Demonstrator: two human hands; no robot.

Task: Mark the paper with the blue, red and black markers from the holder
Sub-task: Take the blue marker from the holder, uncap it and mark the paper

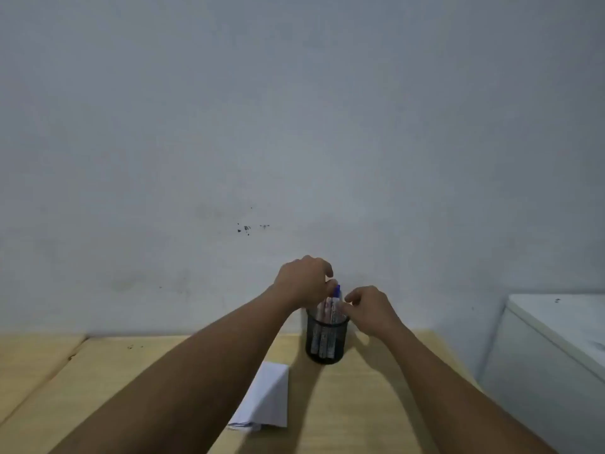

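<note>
Both hands up at the black mesh holder (pixel 324 342), which stands on the wooden surface (pixel 360 404) near the wall. My left hand (pixel 302 281) is curled above the rim, fingers pinched on the cap end of the blue marker (pixel 336 294), which sticks up out of the holder. My right hand (pixel 368 308) is just beside it w/ fingertips at the marker barrels; can't tell if it grips one. Other markers' colours too blurred. Folded white paper (pixel 266 399) lies in front of the holder, btw my forearms.
</note>
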